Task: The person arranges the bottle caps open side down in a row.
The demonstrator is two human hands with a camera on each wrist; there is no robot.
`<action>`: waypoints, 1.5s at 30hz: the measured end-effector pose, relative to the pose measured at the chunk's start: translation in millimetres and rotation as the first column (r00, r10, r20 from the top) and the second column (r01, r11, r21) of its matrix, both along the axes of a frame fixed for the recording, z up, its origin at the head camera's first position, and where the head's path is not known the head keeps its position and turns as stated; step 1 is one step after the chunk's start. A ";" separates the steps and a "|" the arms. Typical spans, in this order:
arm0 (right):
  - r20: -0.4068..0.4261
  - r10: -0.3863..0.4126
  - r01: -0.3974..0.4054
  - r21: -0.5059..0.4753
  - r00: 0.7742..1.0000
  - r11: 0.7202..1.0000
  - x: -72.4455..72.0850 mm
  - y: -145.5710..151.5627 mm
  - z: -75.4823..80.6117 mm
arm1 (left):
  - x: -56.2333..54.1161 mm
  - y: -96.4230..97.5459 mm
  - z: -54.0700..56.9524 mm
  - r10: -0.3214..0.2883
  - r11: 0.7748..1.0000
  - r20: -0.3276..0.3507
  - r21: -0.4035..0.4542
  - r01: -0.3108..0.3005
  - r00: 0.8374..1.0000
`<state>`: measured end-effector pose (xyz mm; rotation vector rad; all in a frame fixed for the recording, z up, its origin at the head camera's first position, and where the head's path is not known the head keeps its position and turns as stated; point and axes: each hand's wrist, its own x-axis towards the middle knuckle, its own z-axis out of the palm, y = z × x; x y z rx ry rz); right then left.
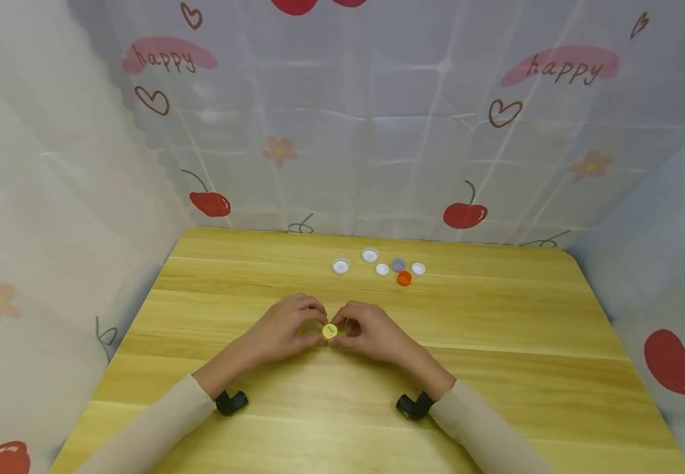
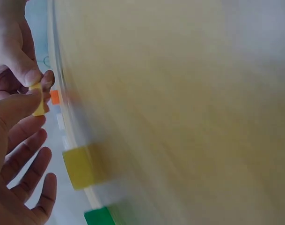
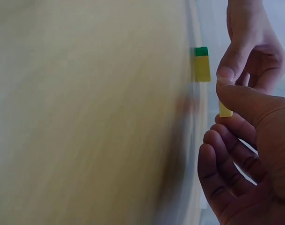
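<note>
A small round yellow cap (image 1: 330, 331) with dark print on its top is held above the middle of the table. My left hand (image 1: 292, 329) pinches it from the left between thumb and fingertip. From the other side, my right hand (image 1: 372, 332) pinches the same cap. In the left wrist view the yellow cap (image 2: 38, 107) shows edge-on between both thumbs, with the left hand's other fingers loosely spread. The right wrist view has part of the cap (image 3: 225, 110) covered by the right thumb.
Toward the back of the wooden table (image 1: 496, 309) lie several white discs (image 1: 340, 266), a greyish disc (image 1: 398, 264) and an orange cap (image 1: 404, 278). A yellow block-like thing (image 2: 78, 168) and a green one (image 2: 99, 216) appear in the left wrist view. Printed curtains surround the table.
</note>
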<state>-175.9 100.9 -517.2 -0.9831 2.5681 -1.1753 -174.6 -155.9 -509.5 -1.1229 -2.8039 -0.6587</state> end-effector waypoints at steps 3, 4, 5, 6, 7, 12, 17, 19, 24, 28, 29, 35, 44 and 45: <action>-0.008 0.002 -0.002 0.039 1.000 0.999 -2.7 -10.7 -2.0 | 0.0 -6.7 -1.0 0.029 0.999 0.017 -0.019 -0.028 0.999; -0.010 0.002 -0.002 0.052 1.000 0.999 -3.3 -13.9 -2.2 | 0.1 -8.3 -1.6 0.036 0.999 0.022 -0.025 -0.035 0.999; -0.012 0.000 0.000 0.065 1.000 0.998 -3.8 -16.9 -2.4 | 0.2 -9.9 -1.9 0.043 0.999 0.024 -0.034 -0.042 0.999; -0.016 -0.001 0.002 0.078 1.000 0.997 -4.4 -19.9 -2.4 | 0.4 -11.3 -2.2 0.051 0.998 0.022 -0.043 -0.050 0.998; -0.023 -0.001 0.003 0.089 1.000 0.996 -4.9 -22.6 -2.4 | 0.3 -12.6 -2.8 0.061 0.997 0.021 -0.055 -0.060 0.998; -0.047 -0.003 0.010 0.138 0.999 0.990 -7.1 -33.2 -1.9 | 2.5 -16.2 -3.6 0.104 0.990 0.015 -0.093 -0.102 0.995; -0.047 -0.007 0.015 0.167 0.999 0.986 -8.2 -37.4 -2.1 | 5.2 -17.2 -4.8 0.127 0.985 0.014 -0.120 -0.125 0.992; -0.046 -0.014 0.022 0.171 0.999 0.985 -8.5 -37.7 -2.0 | 5.7 -16.9 -4.9 0.131 0.983 0.007 -0.128 -0.129 0.991; -0.045 -0.024 0.031 0.171 0.999 0.985 -8.8 -37.6 -2.7 | 5.6 -16.4 -3.8 0.138 0.982 0.010 -0.129 -0.136 0.990; -0.054 -0.022 0.031 0.169 0.998 0.985 -8.9 -38.0 -4.3 | 5.6 -16.7 -3.2 0.147 0.981 0.025 -0.133 -0.143 0.989; -0.055 -0.023 0.032 0.169 0.998 0.985 -9.0 -38.0 -4.6 | 5.6 -16.6 -3.1 0.148 0.981 0.027 -0.134 -0.144 0.989; -0.049 -0.023 0.030 0.163 0.999 0.986 -8.8 -36.3 -4.7 | 5.2 -15.5 -3.5 0.145 0.982 0.035 -0.129 -0.139 0.989; 0.132 -0.050 0.051 -0.006 0.990 0.999 -14.5 -27.1 -5.9 | -5.2 -14.6 6.5 0.153 0.988 0.129 -0.026 -0.151 0.980; 0.151 -0.069 0.074 -0.026 0.986 0.997 -16.0 -24.8 -5.9 | -8.8 -13.0 8.3 0.154 0.987 0.155 0.011 -0.157 0.976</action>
